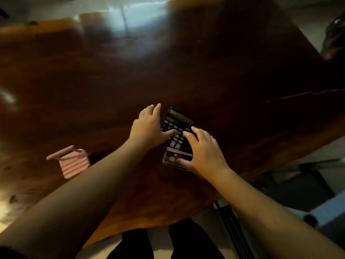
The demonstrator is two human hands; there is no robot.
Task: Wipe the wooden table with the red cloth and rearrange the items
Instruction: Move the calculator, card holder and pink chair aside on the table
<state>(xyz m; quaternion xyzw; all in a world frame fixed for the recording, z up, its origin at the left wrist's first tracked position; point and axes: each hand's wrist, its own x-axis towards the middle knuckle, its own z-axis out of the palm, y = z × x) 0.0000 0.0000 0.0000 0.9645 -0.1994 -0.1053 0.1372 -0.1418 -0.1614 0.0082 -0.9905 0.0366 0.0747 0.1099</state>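
A black calculator (176, 124) lies on the dark wooden table (205, 71), near the front edge. My left hand (149, 128) rests on its left side, fingers spread, thumb across the keys. My right hand (203, 150) covers its lower right, fingers apart. The right thumb touches a small clear plastic box (173, 157) lying just in front of the calculator. A pink ribbed holder with a handle (71, 162) stands to the left, partly behind my left forearm. No red cloth is in view.
The table's front edge runs diagonally below my arms. A dark chair or bag (298, 186) sits at the lower right beside the table. Another dark object (334, 36) is at the far right. My legs show under the front edge.
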